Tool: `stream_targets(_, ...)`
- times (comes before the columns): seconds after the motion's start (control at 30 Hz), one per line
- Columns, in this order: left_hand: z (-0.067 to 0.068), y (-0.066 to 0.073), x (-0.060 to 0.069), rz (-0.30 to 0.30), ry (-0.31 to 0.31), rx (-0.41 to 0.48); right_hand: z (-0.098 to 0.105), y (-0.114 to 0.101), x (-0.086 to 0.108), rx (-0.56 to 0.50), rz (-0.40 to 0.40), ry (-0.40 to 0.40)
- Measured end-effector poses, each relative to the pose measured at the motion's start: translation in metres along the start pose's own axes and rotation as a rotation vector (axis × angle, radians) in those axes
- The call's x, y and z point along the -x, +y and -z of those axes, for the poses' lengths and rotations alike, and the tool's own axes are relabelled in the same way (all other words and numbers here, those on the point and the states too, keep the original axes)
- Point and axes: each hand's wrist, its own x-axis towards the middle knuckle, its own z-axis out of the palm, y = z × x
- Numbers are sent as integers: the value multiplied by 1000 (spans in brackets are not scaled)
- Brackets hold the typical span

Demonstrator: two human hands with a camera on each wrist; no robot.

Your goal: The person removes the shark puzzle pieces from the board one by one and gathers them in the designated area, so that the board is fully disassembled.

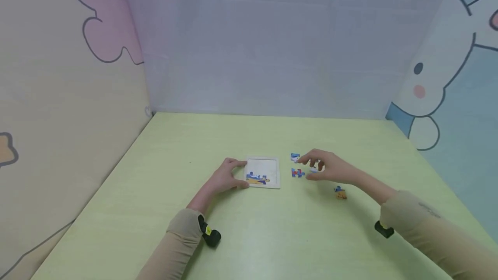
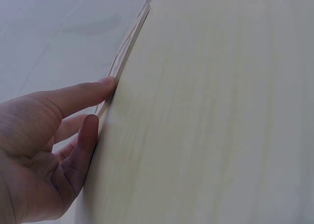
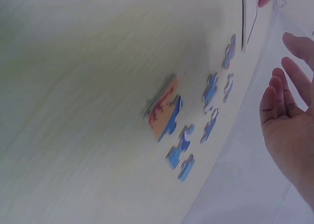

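A small white puzzle tray (image 1: 263, 166) lies flat on the table, with joined jigsaw pieces (image 1: 254, 179) along its near edge. My left hand (image 1: 225, 178) grips the tray's left side, one finger at the far corner and the thumb at the near one. In the left wrist view, fingertips touch the tray's thin edge (image 2: 128, 49). Above loose pieces right of the tray hovers my right hand (image 1: 330, 168), fingers bent loosely with nothing between them. Beneath it are a blue-and-red piece (image 1: 297, 173) and a blue-and-white piece (image 1: 295, 157); it partly hides others.
An orange-and-blue piece (image 1: 340, 192) lies apart, nearer to me, under the right forearm. Several blue pieces (image 3: 210, 92) are spread on the table in the right wrist view. The pale table (image 1: 256, 232) meets a plain curtain (image 1: 272, 55) at the back and cartoon-printed side panels.
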Motion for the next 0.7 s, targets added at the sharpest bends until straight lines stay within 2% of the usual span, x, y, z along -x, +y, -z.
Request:
stream_targets(0.2, 0, -1, 0, 9, 4, 2, -13, -15, -23, -51, 25, -15)
stream_targets(0.4, 1, -2, -1, -3, 3, -3, -31, -23, -41, -42, 39, 1)
stream_targets(0.7, 2, 2, 1, -7, 5, 3, -63, -39, -57, -24, 3, -1)
